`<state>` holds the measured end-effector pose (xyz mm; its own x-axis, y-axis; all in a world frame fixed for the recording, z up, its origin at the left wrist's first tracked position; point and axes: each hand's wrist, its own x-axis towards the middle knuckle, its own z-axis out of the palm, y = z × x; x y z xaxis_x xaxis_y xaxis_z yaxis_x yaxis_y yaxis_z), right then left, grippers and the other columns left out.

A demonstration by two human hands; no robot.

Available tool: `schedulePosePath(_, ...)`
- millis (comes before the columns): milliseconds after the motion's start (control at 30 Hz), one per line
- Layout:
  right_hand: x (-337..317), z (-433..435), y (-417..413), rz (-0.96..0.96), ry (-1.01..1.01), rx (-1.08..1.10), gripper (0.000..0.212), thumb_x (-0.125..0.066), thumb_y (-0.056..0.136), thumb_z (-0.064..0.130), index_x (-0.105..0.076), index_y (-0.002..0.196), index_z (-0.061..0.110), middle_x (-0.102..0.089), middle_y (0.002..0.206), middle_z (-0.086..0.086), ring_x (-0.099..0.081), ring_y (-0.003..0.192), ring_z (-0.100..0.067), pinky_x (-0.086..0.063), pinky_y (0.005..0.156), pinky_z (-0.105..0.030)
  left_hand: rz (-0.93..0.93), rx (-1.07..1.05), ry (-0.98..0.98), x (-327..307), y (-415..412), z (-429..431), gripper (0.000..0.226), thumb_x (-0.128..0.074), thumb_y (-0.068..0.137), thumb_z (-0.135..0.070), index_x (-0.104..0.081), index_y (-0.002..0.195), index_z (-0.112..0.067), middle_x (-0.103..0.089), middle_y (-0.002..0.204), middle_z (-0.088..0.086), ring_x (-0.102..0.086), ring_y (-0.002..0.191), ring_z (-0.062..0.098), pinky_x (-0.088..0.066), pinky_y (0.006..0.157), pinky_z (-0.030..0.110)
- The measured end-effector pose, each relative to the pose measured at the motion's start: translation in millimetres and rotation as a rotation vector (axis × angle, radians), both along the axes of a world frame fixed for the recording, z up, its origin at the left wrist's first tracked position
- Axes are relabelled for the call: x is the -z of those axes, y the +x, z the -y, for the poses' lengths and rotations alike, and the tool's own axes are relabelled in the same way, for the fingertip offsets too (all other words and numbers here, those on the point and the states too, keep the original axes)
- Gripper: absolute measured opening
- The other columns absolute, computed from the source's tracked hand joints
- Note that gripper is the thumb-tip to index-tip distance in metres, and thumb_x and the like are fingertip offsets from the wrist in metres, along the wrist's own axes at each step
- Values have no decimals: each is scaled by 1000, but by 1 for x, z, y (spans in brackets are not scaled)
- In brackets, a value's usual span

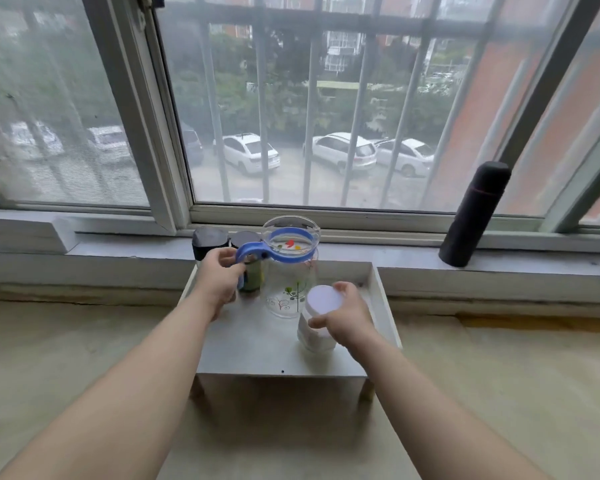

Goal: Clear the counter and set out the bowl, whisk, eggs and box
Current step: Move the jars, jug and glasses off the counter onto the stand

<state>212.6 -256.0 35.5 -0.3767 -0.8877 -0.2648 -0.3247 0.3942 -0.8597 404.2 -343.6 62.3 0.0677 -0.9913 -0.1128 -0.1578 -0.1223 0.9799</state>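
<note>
A clear glass pitcher [289, 282] with a blue rim and handle and a printed tree pattern stands on a small grey metal shelf [257, 344] against the window sill. My left hand [219, 275] is closed around the pitcher's blue handle. Just right of the pitcher stands a white jar with a white lid [317, 320]; my right hand [343, 315] grips it from the right side. No bowl, whisk, eggs or box are in view.
Behind the pitcher sit two dark-lidded jars [210, 242] and a green-labelled bottle [252, 277]. A black thermos flask [473, 214] stands on the sill at the right. The beige counter [84, 358] spreads to both sides. Barred windows rise behind.
</note>
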Motion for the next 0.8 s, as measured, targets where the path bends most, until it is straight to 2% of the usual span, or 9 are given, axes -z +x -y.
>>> schedulePosePath(67, 2, -2, 13, -17, -4, 13, 83, -81, 68, 10, -36, 136, 26, -46, 136, -5, -47, 120, -29, -46, 101, -46, 24, -28, 10, 6, 6, -2, 38, -63, 89, -11, -48, 124, -8, -58, 113, 8, -58, 94, 25, -51, 78, 38)
schedulePosePath(133, 4, -3, 24, -39, -5, 25, 82, -81, 67, 13, -37, 135, 26, -47, 134, -4, -48, 118, -28, -47, 100, -44, 86, -45, 17, 13, 10, -5, 38, -68, 85, -17, -49, 118, -10, -57, 110, 7, -58, 100, 26, -52, 90, 43)
schedulePosePath(233, 6, -3, 38, -89, -4, 53, 81, -81, 65, 18, -38, 133, 27, -50, 131, -3, -50, 115, -27, -48, 97, -42, 126, 13, 37, 19, 14, -8, 32, -68, 85, -23, -52, 110, -11, -60, 112, 9, -58, 101, 26, -51, 94, 44)
schedulePosePath(333, 9, -2, 51, -140, -2, 61, 82, -82, 65, 26, -36, 133, 27, -51, 130, -3, -51, 115, -26, -47, 97, -40, 99, 110, 70, 21, 18, -13, 37, -62, 90, -19, -52, 123, -9, -61, 119, 9, -58, 109, 25, -48, 99, 44)
schedulePosePath(533, 7, -1, 59, 61, -18, 83, 88, -78, 73, 35, -28, 143, 21, -46, 136, -6, -48, 123, -27, -43, 101, -38, 110, 171, 183, 42, 20, -31, 47, -56, 93, -16, -43, 137, -9, -56, 123, 5, -54, 116, 27, -45, 103, 44)
schedulePosePath(600, 6, -2, 55, 131, 15, 121, 67, -65, 85, 34, -37, 141, 12, -50, 130, -8, -51, 118, -26, -42, 94, -34, 66, 209, 293, 49, 16, -39, 48, -54, 93, -10, -41, 139, -4, -59, 108, 10, -57, 107, 29, -49, 93, 39)
schedulePosePath(667, 6, -3, 52, 149, 47, 137, 38, -50, 91, 24, -56, 123, 6, -57, 113, -8, -54, 96, -22, -43, 77, -30, 27, 272, 366, 52, 11, -48, 46, -50, 94, -1, -42, 139, 1, -57, 92, 8, -54, 97, 25, -49, 78, 30)
schedulePosePath(733, 8, -2, 52, 150, 44, 139, 27, -42, 89, 15, -63, 104, 6, -58, 97, -8, -47, 78, -19, -38, 63, -27, 22, 317, 384, 53, 6, -53, 43, -46, 93, 5, -45, 136, 3, -59, 102, 13, -53, 99, 23, -47, 78, 29)
schedulePosePath(800, 8, 0, 53, 164, 34, 136, 25, -40, 90, 14, -62, 100, 9, -56, 97, -8, -47, 78, -18, -39, 63, -27, 38, 351, 363, 51, 1, -56, 43, -45, 91, 9, -48, 133, 4, -57, 111, 13, -53, 103, 23, -45, 77, 28)
